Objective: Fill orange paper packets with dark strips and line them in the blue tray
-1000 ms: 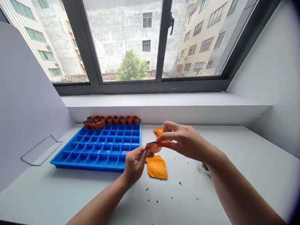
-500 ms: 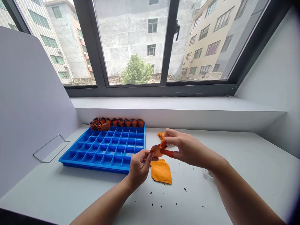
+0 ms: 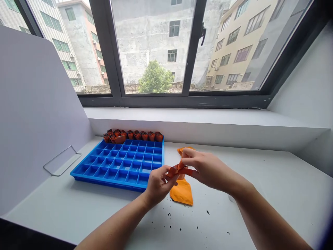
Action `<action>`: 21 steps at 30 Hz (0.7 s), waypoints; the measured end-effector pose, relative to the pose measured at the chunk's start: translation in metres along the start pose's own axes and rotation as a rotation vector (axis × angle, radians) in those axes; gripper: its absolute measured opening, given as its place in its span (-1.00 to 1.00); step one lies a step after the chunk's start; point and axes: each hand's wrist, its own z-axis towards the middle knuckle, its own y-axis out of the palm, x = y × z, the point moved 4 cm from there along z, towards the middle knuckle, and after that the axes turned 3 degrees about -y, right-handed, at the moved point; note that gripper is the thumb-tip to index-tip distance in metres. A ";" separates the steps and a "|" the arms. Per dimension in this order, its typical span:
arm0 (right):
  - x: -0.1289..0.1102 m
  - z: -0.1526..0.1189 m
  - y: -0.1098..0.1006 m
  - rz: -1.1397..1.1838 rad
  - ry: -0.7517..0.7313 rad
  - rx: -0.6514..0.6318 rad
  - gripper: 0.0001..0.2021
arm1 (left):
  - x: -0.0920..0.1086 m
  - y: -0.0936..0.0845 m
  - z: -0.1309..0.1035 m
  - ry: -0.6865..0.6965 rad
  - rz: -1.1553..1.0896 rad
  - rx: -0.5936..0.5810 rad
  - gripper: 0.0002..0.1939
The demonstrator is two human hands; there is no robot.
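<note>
Above the table, my left hand [image 3: 160,184] pinches a thin orange-brown piece [image 3: 172,171]; its exact kind is hard to make out. My right hand [image 3: 205,168] meets it from the right, with orange covers on the thumb and index finger closed at the piece's edge. Just below both hands lies a stack of flat orange packets [image 3: 182,194]. Another orange patterned packet [image 3: 180,150] is partly hidden behind my right hand. To the left stands a blue compartment tray [image 3: 109,183], its back row filled with bundles of orange-and-black pieces [image 3: 137,134].
Small black scraps [image 3: 207,212] are scattered over the white table [image 3: 109,208]. A bent wire frame [image 3: 62,159] rests at the left beside a pale panel [image 3: 39,121]. A clear object [image 3: 231,199] is mostly hidden by my right forearm. The windowsill [image 3: 208,114] runs along the back.
My right-hand fingers have come closer to my left hand at the orange-brown piece, which is turned differently. The whole view has shifted slightly.
</note>
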 end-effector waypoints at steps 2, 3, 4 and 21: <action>0.000 0.000 -0.001 0.011 -0.012 0.006 -0.72 | -0.001 0.000 0.000 -0.007 -0.004 0.005 -0.74; 0.000 0.000 -0.001 0.016 -0.020 0.010 -0.73 | -0.001 -0.001 0.000 -0.012 -0.005 0.011 -0.73; 0.000 0.000 -0.002 0.021 -0.030 0.013 -0.74 | 0.000 -0.002 0.000 -0.018 -0.008 0.018 -0.72; -0.004 0.003 -0.003 -0.114 -0.083 0.104 -0.68 | 0.027 -0.013 0.006 0.145 0.113 0.005 -0.82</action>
